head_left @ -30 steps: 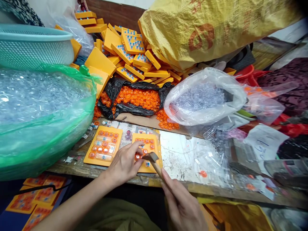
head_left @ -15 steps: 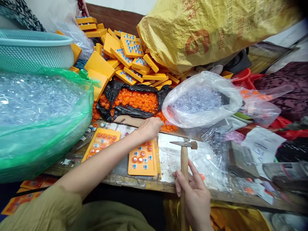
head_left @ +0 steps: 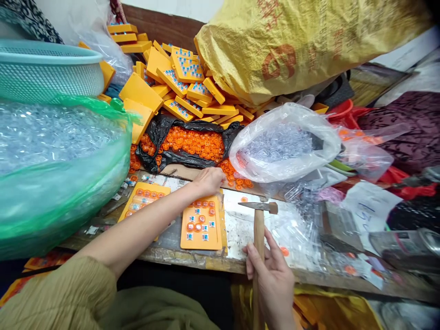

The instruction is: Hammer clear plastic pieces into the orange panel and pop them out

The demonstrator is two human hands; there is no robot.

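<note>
My left hand (head_left: 207, 181) is closed, its fingertips pinched beside loose orange rings (head_left: 239, 183); anything between them is hidden. It hovers above the far edge of a yellow plastic panel (head_left: 213, 239), which carries orange rings and small blue-and-clear pieces. My forearm crosses a second yellow panel (head_left: 133, 197) with more orange rings and clear parts. In my right hand (head_left: 271, 279) is a hammer (head_left: 259, 229), gripped by its wooden handle and held upright over the table's front edge. One orange ring (head_left: 244, 199) lies beyond the hammer head.
A black bag (head_left: 165, 160) of orange rings sits behind the panels. White (head_left: 288, 172) and green (head_left: 113, 183) bags of clear pieces flank it. Yellow panels (head_left: 135, 87) are heaped at the back under a yellow sack (head_left: 233, 55). Glass jar (head_left: 402, 247) at right.
My left hand has drawn back slightly from the loose rings toward the panel. A single orange ring now shows on the white surface behind the hammer. My right hand keeps its grip.
</note>
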